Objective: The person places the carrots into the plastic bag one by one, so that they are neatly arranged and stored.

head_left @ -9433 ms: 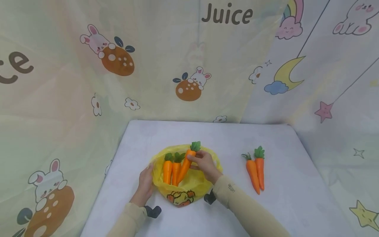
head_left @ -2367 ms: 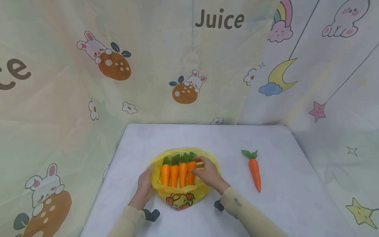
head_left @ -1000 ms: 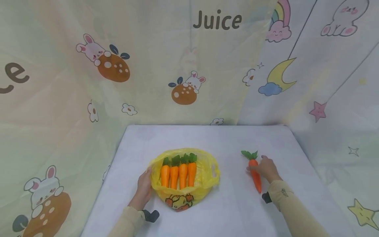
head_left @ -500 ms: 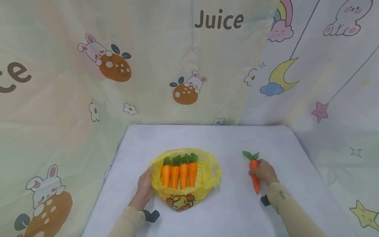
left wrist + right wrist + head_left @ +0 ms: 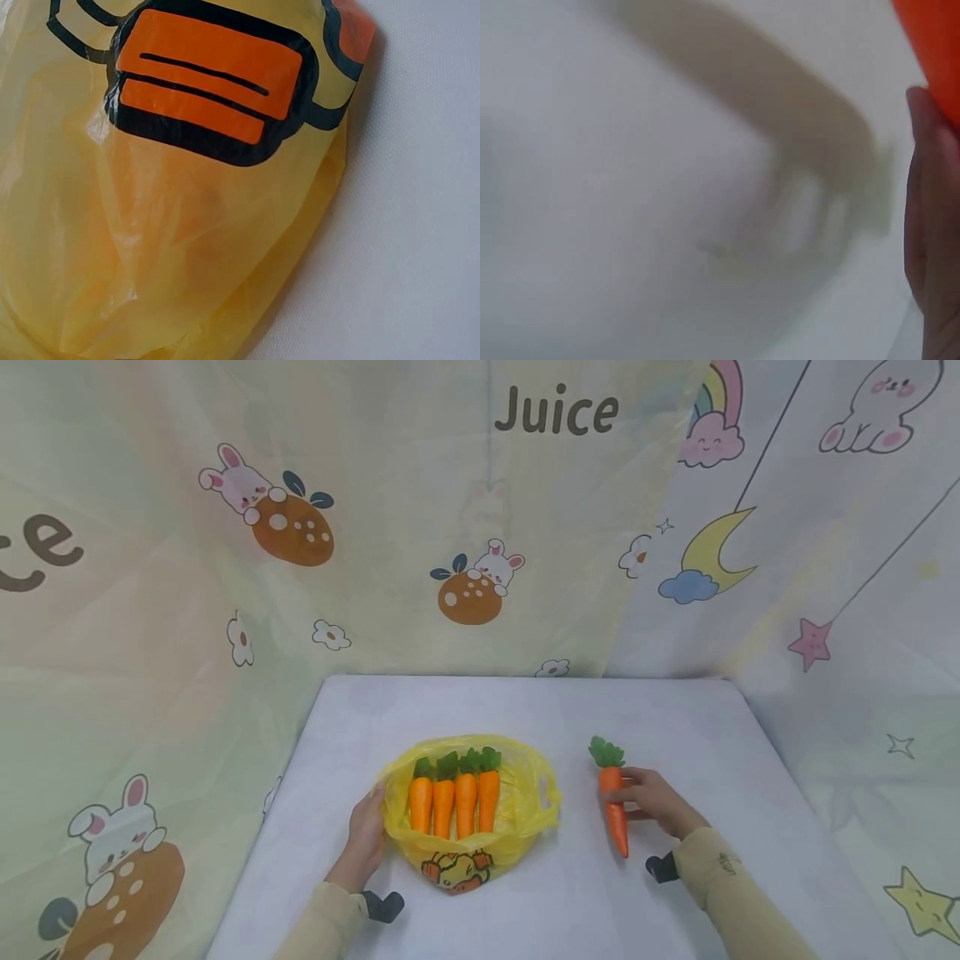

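My right hand (image 5: 652,797) grips an orange carrot (image 5: 617,822) with a green leafy top, held to the right of a yellow plastic bag (image 5: 525,839). The carrot's tip points down toward the front. In the right wrist view, part of the carrot (image 5: 937,45) and the fingers (image 5: 922,187) show at the right edge. My left hand (image 5: 363,839) holds the bag's left rim, some of its fingers hidden by the plastic. Inside the open bag several carrots (image 5: 466,806) lie side by side, leaves toward the back. The left wrist view is filled by the bag's printed side (image 5: 202,210).
The bag stands on a white-covered table (image 5: 570,910), left of centre. A cartoon-printed cloth (image 5: 390,485) hangs behind the table and along both sides. A dark wrist-camera mount (image 5: 385,907) sits by the left cuff, and another mount (image 5: 662,868) by the right.
Several seconds ago two carrots lay at the right; one went into the bag. My right hand then took the last one and now moves it left toward the bag. The left hand stays put.
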Available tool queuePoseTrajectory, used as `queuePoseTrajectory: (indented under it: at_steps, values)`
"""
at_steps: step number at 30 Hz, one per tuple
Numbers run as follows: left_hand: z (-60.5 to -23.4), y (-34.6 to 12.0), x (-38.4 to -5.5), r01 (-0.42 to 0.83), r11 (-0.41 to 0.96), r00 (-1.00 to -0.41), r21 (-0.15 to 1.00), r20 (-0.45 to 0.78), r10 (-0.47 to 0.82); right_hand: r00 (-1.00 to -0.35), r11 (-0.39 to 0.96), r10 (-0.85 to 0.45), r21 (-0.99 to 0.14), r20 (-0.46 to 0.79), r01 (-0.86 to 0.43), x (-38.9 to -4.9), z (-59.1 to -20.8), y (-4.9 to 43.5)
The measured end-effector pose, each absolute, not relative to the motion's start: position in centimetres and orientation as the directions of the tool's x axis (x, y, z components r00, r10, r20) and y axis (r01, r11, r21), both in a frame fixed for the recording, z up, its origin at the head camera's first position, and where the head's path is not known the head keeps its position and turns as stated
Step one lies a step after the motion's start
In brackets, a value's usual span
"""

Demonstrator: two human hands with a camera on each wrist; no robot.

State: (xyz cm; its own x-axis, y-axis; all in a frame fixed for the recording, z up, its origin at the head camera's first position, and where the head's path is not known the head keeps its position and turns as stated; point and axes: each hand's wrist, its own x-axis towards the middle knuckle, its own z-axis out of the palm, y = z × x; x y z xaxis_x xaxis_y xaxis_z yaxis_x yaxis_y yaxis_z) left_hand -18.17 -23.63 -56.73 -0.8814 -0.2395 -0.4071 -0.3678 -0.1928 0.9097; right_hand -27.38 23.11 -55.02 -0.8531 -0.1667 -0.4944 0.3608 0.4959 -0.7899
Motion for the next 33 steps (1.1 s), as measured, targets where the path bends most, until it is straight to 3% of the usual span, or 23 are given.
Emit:
queuePoseTrajectory:
  at_steps: [11,20,26,33]
  values:
    - [-56.7,-23.5,-18.2,-0.375,-0.181,-0.878,0.909,-0.411,-0.246,-0.829,0.359,-0.382,-0.892,-0.408,0.274,-26.6,-51.0,18.8]
    - [-56.9,-23.5,-18.2,-0.365,-0.167,-0.885,0.916,-0.397,-0.243,-0.750,0.307,-0.563,-0.930,-0.347,0.201,-25.6,-49.2,13.4]
    - [-56.9,-23.4,-18.3,-0.361,-0.178,-0.886,0.915,-0.396,-0.240,-0.706,0.214,-0.636,-0.950,-0.311,0.226,-25.6,-48.1,10.6]
    - [-56.7,-23.4,-18.1,-0.366,-0.180,-0.880,0.913,-0.402,-0.251,-0.764,0.034,-0.585,-0.949,-0.273,0.313,-26.2,-47.4,8.8]
